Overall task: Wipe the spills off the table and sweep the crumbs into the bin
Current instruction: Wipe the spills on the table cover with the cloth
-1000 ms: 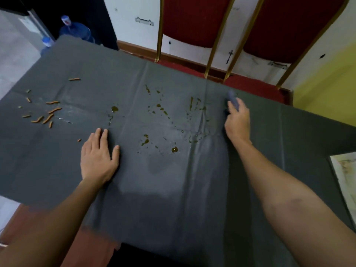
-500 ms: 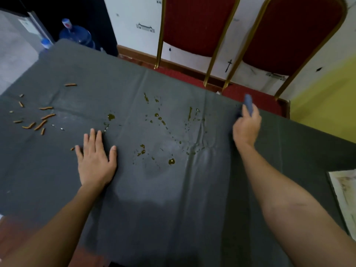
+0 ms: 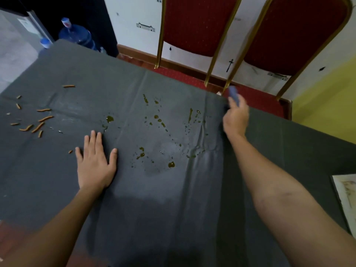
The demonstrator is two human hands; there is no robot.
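A dark grey cloth covers the table (image 3: 158,209). Brown-yellow spill drops (image 3: 158,120) are scattered over its middle, with larger blobs at the lower middle (image 3: 171,164) and left (image 3: 109,118). Orange stick-like crumbs (image 3: 38,122) lie at the far left. My left hand (image 3: 95,162) rests flat on the cloth, fingers apart, between crumbs and spills. My right hand (image 3: 236,118) is at the table's far edge, closed on a small blue cloth (image 3: 233,94) that sticks up above the fingers, to the right of the spills. No bin is visible.
Two red chairs with gold frames (image 3: 194,26) stand against the wall behind the table. Blue water bottles (image 3: 77,35) sit on the floor at the far left. A pale printed sheet (image 3: 346,195) lies at the table's right edge.
My right hand has lifted the blue cloth from the table surface and moved right toward the far edge. The left hand has stayed flat in place.
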